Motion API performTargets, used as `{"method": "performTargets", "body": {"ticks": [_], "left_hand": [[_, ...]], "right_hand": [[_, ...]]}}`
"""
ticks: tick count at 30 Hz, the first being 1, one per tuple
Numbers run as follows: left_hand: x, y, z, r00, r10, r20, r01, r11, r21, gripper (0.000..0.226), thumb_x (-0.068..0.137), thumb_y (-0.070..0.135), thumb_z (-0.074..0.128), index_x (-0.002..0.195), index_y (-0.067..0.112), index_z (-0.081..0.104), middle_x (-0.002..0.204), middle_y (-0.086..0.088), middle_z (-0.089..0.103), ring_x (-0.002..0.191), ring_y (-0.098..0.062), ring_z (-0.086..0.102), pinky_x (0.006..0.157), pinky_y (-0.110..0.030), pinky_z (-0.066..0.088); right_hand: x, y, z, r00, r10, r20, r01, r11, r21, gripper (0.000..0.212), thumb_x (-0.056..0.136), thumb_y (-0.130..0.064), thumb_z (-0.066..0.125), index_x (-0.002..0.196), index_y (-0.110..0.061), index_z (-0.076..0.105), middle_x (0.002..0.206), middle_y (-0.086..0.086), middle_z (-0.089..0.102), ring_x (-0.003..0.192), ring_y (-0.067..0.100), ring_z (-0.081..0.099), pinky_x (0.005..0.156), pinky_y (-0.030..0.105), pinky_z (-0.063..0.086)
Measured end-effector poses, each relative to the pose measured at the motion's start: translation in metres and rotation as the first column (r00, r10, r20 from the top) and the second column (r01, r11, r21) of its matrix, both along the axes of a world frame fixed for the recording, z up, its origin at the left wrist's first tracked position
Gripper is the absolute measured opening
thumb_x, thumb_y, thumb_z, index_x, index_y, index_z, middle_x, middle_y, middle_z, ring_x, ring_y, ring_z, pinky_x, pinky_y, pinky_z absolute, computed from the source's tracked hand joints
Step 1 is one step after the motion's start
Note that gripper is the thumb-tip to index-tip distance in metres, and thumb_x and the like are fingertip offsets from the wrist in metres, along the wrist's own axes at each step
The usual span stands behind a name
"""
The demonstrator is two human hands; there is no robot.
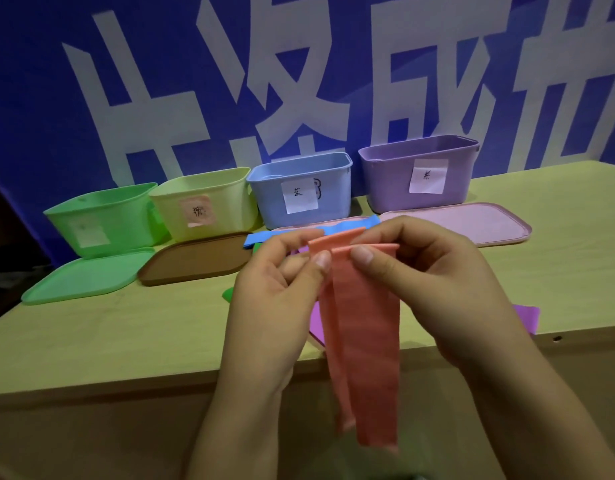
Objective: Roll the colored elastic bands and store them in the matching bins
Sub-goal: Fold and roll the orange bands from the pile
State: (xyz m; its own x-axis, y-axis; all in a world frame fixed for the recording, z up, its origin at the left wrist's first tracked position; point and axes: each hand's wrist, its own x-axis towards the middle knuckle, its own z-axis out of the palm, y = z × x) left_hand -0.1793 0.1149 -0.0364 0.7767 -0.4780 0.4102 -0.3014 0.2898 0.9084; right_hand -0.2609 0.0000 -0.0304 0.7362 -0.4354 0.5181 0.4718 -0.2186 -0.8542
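I see both hands raised above the bench point(126, 327), left hand point(282, 289) and right hand point(434, 285) each pinching the top fold of the pink band point(365, 341) between thumb and fingers. Its long axis hangs straight down toward me, midway between them.

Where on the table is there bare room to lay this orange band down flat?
Bare tabletop lies near the front edge, left of the left hand, in front of the green lid and brown lid. Behind the hands it is crowded: blue band, pink lid, bins.
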Motion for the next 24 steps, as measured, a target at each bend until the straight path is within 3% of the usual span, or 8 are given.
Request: {"method": "performTargets", "body": {"ticks": [4,8,12,14,18,21,24], "left_hand": [[-0.0009,0.0007,-0.0026,0.996,-0.049,0.077,0.048,0.999,0.012,0.017,0.089,0.003,0.056,0.092,0.015,0.067,0.07,0.002,0.072,0.06,-0.007,0.065,0.054,-0.015,0.047],[-0.0033,0.0003,-0.0042,0.988,-0.091,0.128,0.088,0.996,0.028,0.018,0.091,0.007,0.054,0.099,0.01,0.069,0.067,0.008,0.068,0.057,-0.001,0.06,0.054,-0.011,0.045],[0.0002,0.0026,-0.0086,0.986,-0.105,0.131,0.1,0.994,0.048,0.022,0.088,0.023,0.054,0.103,0.018,0.071,0.095,-0.003,0.074,0.089,-0.019,0.07,0.075,-0.033,0.054],[0.0001,0.004,-0.0086,0.986,-0.117,0.118,0.112,0.993,0.048,0.027,0.086,0.025,0.051,0.103,0.019,0.071,0.099,-0.005,0.073,0.094,-0.023,0.069,0.08,-0.038,0.053],[-0.0012,0.005,-0.0062,0.98,-0.146,0.132,0.141,0.989,0.043,0.028,0.088,0.022,0.047,0.103,0.021,0.071,0.099,-0.003,0.074,0.095,-0.02,0.069,0.079,-0.033,0.053],[-0.0012,0.0057,-0.007,0.978,-0.152,0.145,0.148,0.988,0.037,0.026,0.089,0.023,0.049,0.103,0.023,0.071,0.097,-0.003,0.074,0.094,-0.02,0.069,0.078,-0.033,0.053],[-0.0039,0.0066,-0.0056,0.972,-0.148,0.181,0.145,0.989,0.028,0.025,0.085,0.03,0.054,0.101,0.022,0.072,0.091,0.002,0.074,0.087,-0.014,0.07,0.071,-0.023,0.052]], "right_hand": [[0.0006,0.0008,-0.0004,1.0,-0.022,0.007,0.022,1.0,-0.013,0.011,0.067,-0.026,0.067,0.076,-0.021,0.07,0.076,-0.004,0.071,0.071,0.003,0.066,0.063,0.017,0.052],[0.0011,0.0006,-0.0033,0.996,-0.092,-0.013,0.091,0.994,-0.061,0.008,0.071,-0.028,0.074,0.076,-0.022,0.071,0.078,-0.001,0.072,0.074,0.011,0.067,0.067,0.028,0.057],[-0.0023,0.0003,-0.0034,0.992,-0.123,-0.031,0.119,0.988,-0.097,0.007,0.073,-0.027,0.07,0.078,-0.023,0.071,0.079,-0.001,0.07,0.076,0.015,0.066,0.07,0.033,0.056],[-0.002,0.0003,-0.0038,0.991,-0.131,-0.031,0.127,0.986,-0.107,0.002,0.077,-0.022,0.072,0.078,-0.023,0.071,0.079,-0.001,0.07,0.075,0.014,0.066,0.069,0.033,0.057],[-0.0004,0.0016,-0.0046,0.99,-0.14,-0.012,0.139,0.987,-0.086,0.006,0.073,-0.026,0.071,0.078,-0.023,0.071,0.079,-0.001,0.071,0.075,0.014,0.067,0.07,0.035,0.058],[-0.0006,0.0033,-0.0044,0.99,-0.139,0.002,0.139,0.987,-0.079,0.004,0.079,-0.017,0.072,0.077,-0.021,0.071,0.079,-0.001,0.071,0.076,0.014,0.068,0.071,0.037,0.057],[-0.0009,0.004,-0.0044,0.988,-0.154,0.005,0.154,0.983,-0.098,0.007,0.079,-0.016,0.071,0.077,-0.022,0.071,0.078,-0.003,0.071,0.075,0.012,0.067,0.07,0.035,0.057]]}}
